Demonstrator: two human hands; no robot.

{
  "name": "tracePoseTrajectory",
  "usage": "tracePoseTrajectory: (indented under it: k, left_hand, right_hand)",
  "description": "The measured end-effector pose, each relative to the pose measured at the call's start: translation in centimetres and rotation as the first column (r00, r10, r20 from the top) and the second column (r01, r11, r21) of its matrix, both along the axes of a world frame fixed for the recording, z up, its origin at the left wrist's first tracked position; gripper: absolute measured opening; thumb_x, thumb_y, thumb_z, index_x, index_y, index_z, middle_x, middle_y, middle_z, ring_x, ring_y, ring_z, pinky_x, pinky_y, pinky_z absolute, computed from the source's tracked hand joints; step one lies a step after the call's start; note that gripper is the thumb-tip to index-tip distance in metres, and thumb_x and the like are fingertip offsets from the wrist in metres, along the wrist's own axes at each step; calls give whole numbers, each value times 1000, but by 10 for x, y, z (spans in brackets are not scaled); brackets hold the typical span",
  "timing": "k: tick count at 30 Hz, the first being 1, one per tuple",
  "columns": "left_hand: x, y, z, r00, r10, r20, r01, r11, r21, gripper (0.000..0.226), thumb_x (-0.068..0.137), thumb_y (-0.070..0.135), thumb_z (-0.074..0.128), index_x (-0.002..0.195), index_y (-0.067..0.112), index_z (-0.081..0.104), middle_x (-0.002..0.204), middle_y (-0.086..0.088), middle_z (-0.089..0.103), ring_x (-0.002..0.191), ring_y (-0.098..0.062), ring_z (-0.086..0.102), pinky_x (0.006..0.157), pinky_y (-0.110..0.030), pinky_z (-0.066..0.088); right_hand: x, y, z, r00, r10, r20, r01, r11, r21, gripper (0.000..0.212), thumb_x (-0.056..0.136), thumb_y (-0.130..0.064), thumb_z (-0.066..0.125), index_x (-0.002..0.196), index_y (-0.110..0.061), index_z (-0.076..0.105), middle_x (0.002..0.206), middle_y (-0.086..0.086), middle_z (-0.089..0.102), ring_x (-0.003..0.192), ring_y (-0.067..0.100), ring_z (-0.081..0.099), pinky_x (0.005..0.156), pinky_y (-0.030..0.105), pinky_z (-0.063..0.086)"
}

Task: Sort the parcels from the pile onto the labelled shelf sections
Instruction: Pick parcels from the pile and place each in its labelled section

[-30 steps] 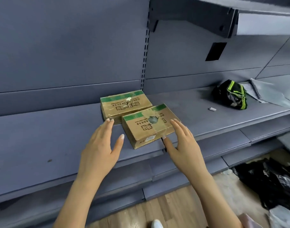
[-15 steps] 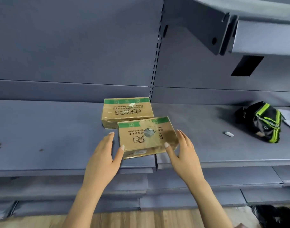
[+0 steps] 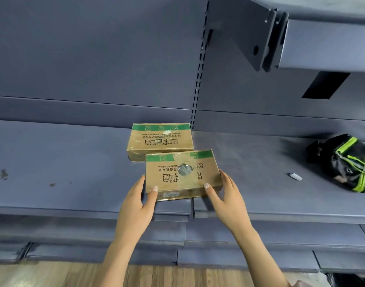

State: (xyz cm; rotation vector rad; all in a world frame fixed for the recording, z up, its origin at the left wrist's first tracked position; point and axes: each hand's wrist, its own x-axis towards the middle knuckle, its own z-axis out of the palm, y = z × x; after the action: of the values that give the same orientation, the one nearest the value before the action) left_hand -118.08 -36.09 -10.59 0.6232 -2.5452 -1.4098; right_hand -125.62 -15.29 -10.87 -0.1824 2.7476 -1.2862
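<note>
Two brown cardboard parcels with green bands lie on the grey shelf (image 3: 63, 162). The far parcel (image 3: 160, 141) sits by the back panel. The near parcel (image 3: 182, 175), with a torn hole in its taped top, overlaps the far one's front edge and reaches the shelf's front. My left hand (image 3: 136, 206) presses its straight fingers against the near parcel's left side, thumb on the front left corner. My right hand (image 3: 227, 201) does the same on the right side, its thumb on the front right corner.
A black and neon-green bag (image 3: 343, 162) lies on the shelf to the right, with a small white scrap (image 3: 294, 176) in front of it. An upper shelf bracket (image 3: 260, 38) juts out at top right. Lower shelf boards and wooden floor (image 3: 74, 274) lie below.
The near parcel has turned from skewed to almost square with the shelf. Both hands have closed in from beside it and now touch its sides and front corners.
</note>
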Motion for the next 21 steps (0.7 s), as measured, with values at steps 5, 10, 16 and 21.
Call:
tracePoseTrajectory:
  k: [5, 10, 16, 21]
  left_hand:
    - [0, -6, -2, 996, 67, -52, -60, 990, 125, 45, 96, 42, 48, 141, 39, 43, 129, 24, 55, 118, -4, 54, 99, -26, 45]
    - [3, -13, 14, 985, 98, -139, -71, 980, 185, 49, 97, 32, 52, 145, 32, 42, 134, 18, 56, 116, -6, 57, 87, -10, 40]
    - [16, -23, 35, 955, 122, -269, -52, 966, 252, 60, 86, 45, 53, 144, 32, 44, 134, 17, 57, 116, -9, 60, 90, -9, 44]
    - [31, -30, 47, 918, 165, -359, -58, 955, 292, 58, 83, 43, 57, 139, 33, 48, 134, 13, 58, 120, -13, 59, 95, -15, 48]
  right_hand:
    - [10, -7, 7, 1000, -6, 19, 8, 994, -113, 55, 97, -41, 56, 147, -31, 36, 118, -41, 37, 108, -21, 43, 78, 3, 36]
    - [17, -21, 15, 996, -78, 54, 91, 943, -321, 52, 98, -37, 55, 147, -31, 38, 136, -17, 53, 117, -4, 53, 87, 12, 43]
    - [26, -43, 32, 979, -174, 110, 204, 748, -632, 35, 102, -26, 54, 136, -34, 52, 125, -13, 66, 118, 9, 61, 105, 43, 48]
    - [37, -57, 48, 982, -181, 54, 165, 683, -712, 30, 103, -23, 51, 131, -34, 56, 120, -18, 68, 117, 9, 62, 105, 46, 48]
